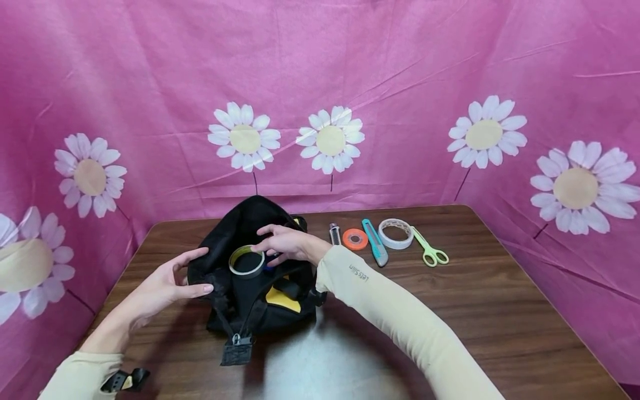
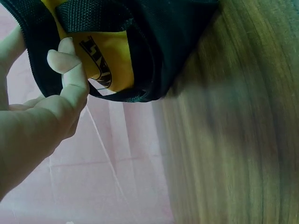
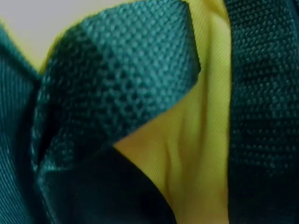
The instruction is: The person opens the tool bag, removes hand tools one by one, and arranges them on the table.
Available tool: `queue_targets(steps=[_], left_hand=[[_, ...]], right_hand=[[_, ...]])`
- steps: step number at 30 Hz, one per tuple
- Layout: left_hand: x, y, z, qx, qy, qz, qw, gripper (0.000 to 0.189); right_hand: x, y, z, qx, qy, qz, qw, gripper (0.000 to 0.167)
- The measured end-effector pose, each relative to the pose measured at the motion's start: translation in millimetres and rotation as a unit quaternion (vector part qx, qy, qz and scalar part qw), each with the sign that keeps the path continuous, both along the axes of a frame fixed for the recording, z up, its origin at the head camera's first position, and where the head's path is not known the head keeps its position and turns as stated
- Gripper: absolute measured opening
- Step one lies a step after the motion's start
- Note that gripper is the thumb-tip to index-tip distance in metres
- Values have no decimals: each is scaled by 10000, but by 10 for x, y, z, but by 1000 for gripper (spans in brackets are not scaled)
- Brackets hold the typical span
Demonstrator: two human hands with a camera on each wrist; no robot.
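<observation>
A black fabric bag (image 1: 260,319) with yellow panels stands on the table, its top open. My left hand (image 1: 162,286) holds the bag's left rim between thumb and fingers. In the left wrist view the left hand (image 2: 56,107) is at the zippered edge (image 2: 32,51), beside a yellow panel (image 2: 119,60) with black lettering. My right hand (image 1: 290,244) reaches into the opening and pinches a roll of tape (image 1: 232,263) with a yellowish inner ring at its right rim. Something blue (image 1: 270,268) shows under that hand. Black webbing (image 3: 126,70) and yellow cloth (image 3: 215,116) fill the right wrist view.
Right of the bag, in a row, lie a small dark and silver item (image 1: 335,234), an orange tape roll (image 1: 355,239), a teal box cutter (image 1: 375,243), a white tape roll (image 1: 396,244) and light green scissors (image 1: 430,250). A pink flowered cloth (image 1: 400,72) hangs behind the wooden table (image 1: 480,300).
</observation>
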State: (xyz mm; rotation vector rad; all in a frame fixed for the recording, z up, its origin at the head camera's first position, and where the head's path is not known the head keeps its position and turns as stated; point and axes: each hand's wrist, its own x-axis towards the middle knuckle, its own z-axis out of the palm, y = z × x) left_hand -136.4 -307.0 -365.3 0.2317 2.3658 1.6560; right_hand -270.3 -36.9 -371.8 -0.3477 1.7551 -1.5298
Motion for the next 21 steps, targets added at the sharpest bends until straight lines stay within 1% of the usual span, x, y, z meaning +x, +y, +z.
queue_targets(steps=[2,5,9,11,17,21], left_hand=[[-5,-2,5,19,3,-4,10000,84],[-1,-10,-7,-74,56,27,10000,83],[12,-29,-14,-333,147,126,9993,82],[12,-30,-17,-372,166,143,9991,82],[10,-22,-19,-327,119,204,9992,82],[7,-22,-17,-280,69,208,9994,81]], right_hand=[[-14,11,-41,0,10,6,10000,69],[-31,17,-122,-19,-28,-34,10000,70],[-33,14,-220,-75,-102,-183,9998,70],[-23,14,-245,-108,-106,-293,9995,69],[-16,15,-265,-194,-100,-690,9974,64],[-35,14,-249,-20,-9,-924,9957,63]])
